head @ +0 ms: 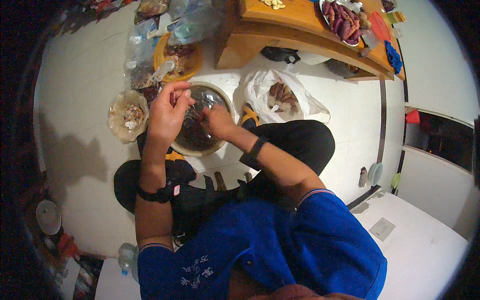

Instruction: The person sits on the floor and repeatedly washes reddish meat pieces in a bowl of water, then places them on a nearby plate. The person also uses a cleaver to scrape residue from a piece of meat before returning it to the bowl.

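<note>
A round basin [195,149] with a pale rim and dark water stands on the floor between my feet. Over its left edge, my left hand [167,108] has thumb and fingers pinched on a small dark reddish piece [173,98], mostly covered by the fingers. My right hand [218,122] is blurred over the water, its fingers curled; what they may hold is hidden. Left of the basin sits a scalloped translucent bowl [115,117] with scraps in it. To the right, a white plastic bag [255,87] lies open around several brownish roots [282,95].
A yellow plastic basket [159,56] and clear plastic bags [142,41] lie beyond the basin. At the upper right, a wooden table [300,24] bears a plate of purple sweet potatoes [343,22] and a red strainer [380,25]. A plastic bottle [128,257] is at the lower left.
</note>
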